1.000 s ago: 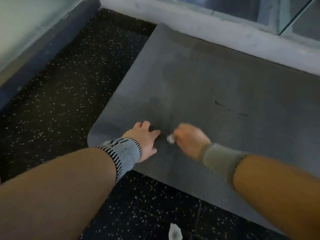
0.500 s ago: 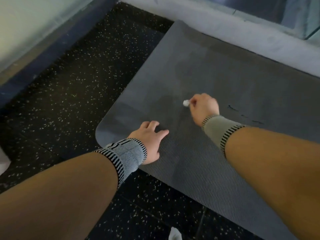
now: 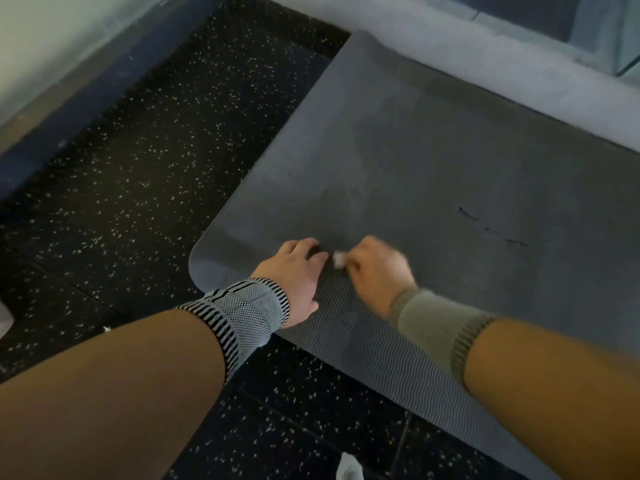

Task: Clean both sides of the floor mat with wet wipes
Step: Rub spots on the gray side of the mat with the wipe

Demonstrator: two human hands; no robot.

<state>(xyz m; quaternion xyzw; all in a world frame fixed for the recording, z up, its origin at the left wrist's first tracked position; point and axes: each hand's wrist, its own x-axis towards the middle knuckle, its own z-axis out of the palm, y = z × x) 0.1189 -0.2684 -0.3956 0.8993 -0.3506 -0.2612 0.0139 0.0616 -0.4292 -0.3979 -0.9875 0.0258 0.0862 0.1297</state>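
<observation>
A grey floor mat [image 3: 433,161] lies flat on the dark speckled floor, with a ribbed texture along its near edge and darker damp streaks in the middle. My left hand [image 3: 294,275] presses flat on the mat near its front left corner, fingers spread. Just to its right, my right hand [image 3: 375,268] grips a small bunched white wet wipe [image 3: 338,259] against the mat; this hand is blurred by motion. A few short dark marks [image 3: 467,214] show on the mat to the right.
A pale concrete ledge [image 3: 485,60] runs along the mat's far edge. At the left stands a wall with a dark blue base strip [image 3: 86,98]. A crumpled white wipe [image 3: 348,467] lies on the floor at the bottom edge, and another white scrap [image 3: 4,318] at the far left.
My right hand swept the wipe out across the mat and has come back toward me, beside my left hand. My left hand has stayed pressed on the mat.
</observation>
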